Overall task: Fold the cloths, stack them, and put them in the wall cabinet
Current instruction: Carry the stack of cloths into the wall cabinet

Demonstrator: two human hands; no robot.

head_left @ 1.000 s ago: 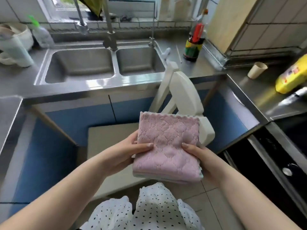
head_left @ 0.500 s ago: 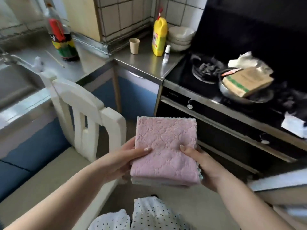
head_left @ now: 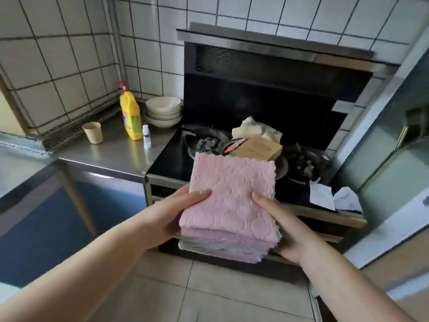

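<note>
Cloths (head_left: pixel 232 196) stacked, edges gripped by both hands.

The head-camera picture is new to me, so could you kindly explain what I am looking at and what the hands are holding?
There is no machine here: a camera worn on a person's head looks forward and down at their bare hands. The left hand and right hand grip a stack of folded cloths, pink on top, from both sides, thumbs on top. Behind are a black stove and a steel counter bearing a yellow plastic bottle, a beige cup and stacked white bowls.
</note>
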